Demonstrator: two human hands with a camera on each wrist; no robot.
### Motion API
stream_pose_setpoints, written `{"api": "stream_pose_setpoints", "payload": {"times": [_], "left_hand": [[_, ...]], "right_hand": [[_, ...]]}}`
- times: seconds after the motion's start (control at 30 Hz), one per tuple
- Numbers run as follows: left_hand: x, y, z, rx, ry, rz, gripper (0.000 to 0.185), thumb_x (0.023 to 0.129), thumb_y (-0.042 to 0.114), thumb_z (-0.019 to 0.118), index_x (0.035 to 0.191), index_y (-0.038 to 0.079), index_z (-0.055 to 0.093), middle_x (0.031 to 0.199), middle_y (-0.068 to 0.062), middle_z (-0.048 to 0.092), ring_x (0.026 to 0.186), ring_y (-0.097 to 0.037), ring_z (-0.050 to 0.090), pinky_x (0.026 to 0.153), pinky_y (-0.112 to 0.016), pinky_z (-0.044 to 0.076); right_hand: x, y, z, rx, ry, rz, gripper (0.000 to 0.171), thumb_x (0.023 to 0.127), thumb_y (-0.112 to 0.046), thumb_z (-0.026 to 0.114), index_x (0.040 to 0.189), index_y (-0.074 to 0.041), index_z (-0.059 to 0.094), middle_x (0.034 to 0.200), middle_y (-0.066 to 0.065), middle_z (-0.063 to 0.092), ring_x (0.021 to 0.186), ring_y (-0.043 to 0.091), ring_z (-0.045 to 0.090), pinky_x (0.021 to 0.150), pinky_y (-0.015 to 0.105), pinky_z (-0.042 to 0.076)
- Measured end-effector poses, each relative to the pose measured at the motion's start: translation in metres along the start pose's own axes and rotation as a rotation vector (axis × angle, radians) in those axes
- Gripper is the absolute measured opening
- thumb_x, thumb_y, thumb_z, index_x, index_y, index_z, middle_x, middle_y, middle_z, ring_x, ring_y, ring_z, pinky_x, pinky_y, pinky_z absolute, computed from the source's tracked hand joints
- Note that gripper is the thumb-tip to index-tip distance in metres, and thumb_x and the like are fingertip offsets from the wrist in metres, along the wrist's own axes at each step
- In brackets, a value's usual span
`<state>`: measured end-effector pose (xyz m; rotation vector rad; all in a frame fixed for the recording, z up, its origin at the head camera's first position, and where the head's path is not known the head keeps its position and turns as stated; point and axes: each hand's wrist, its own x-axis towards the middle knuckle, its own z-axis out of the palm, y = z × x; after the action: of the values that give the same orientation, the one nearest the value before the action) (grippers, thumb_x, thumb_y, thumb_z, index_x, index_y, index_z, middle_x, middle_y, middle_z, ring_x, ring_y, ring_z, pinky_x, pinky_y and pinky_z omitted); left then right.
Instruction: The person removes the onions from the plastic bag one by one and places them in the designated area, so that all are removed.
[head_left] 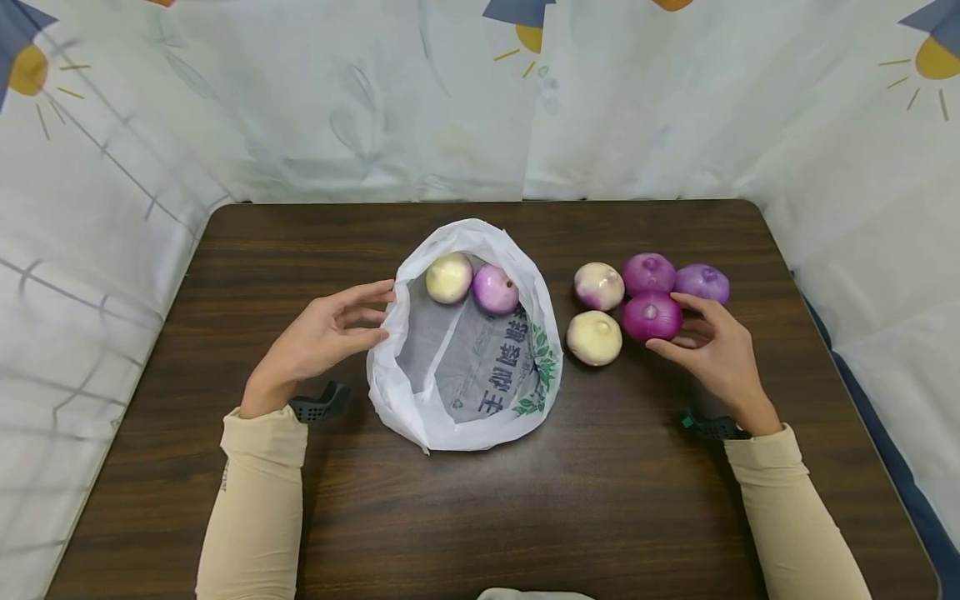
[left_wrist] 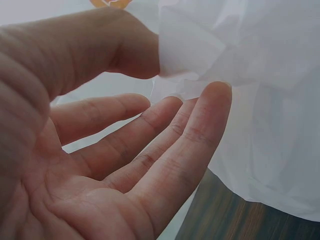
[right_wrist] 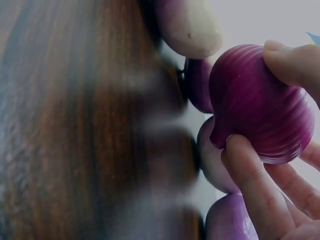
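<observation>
My right hand (head_left: 708, 342) grips a dark purple onion (right_wrist: 257, 102) between thumb and fingers, at the near side of a cluster of onions. Beside it are a pale onion (head_left: 594, 338), a white-and-purple onion (head_left: 598, 286), a purple onion (head_left: 648, 273) and a lighter purple onion (head_left: 703, 283). The left hand (head_left: 322, 337) touches the left rim of a white plastic bag (head_left: 468, 435) with spread, fairly straight fingers. A fold of the bag hides the thumb tip in the left wrist view. Inside the wide-mouthed bag lie a yellowish onion (head_left: 449, 277) and a pinkish-purple onion (head_left: 495, 289).
The dark wooden table (head_left: 525, 525) carries the bag at its middle and the onion cluster to the right. Patterned white curtains (head_left: 375, 108) hang behind and at both sides. A pale object (head_left: 532, 594) shows at the bottom edge of the head view.
</observation>
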<state>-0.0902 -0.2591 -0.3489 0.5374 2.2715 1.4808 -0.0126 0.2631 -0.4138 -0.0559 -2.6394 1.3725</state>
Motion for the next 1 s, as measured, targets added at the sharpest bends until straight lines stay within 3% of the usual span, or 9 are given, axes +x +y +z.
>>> {"api": "stream_pose_setpoints", "payload": {"times": [0.23,0.53,1.0], "left_hand": [[0.001,-0.001,0.000,0.021,-0.008,0.012,0.064,0.095,0.001,0.070,0.155,0.005,0.046,0.148,-0.023,0.055,0.109,0.005,0.065,0.088,-0.012,0.056],[0.002,-0.002,0.001,0.022,-0.009,0.003,0.065,0.095,0.001,0.070,0.155,0.007,0.046,0.148,-0.022,0.055,0.110,0.005,0.064,0.088,-0.012,0.056],[0.002,-0.002,0.000,0.013,-0.004,-0.011,0.064,0.095,0.001,0.070,0.155,0.007,0.047,0.148,-0.023,0.054,0.110,0.005,0.065,0.089,-0.012,0.056]], "right_hand": [[-0.001,0.005,-0.001,-0.020,-0.018,0.034,0.071,0.079,-0.015,0.092,0.142,-0.015,0.059,0.125,-0.016,0.058,0.098,-0.016,0.063,0.079,0.005,0.055],[0.002,0.009,0.001,-0.077,-0.050,0.005,0.075,0.078,-0.016,0.092,0.144,-0.011,0.059,0.133,0.014,0.061,0.099,-0.023,0.056,0.078,0.002,0.052],[0.004,0.012,0.003,-0.090,-0.051,-0.030,0.076,0.076,-0.013,0.093,0.144,-0.011,0.059,0.130,0.013,0.061,0.102,-0.023,0.055,0.079,0.000,0.051]]}}
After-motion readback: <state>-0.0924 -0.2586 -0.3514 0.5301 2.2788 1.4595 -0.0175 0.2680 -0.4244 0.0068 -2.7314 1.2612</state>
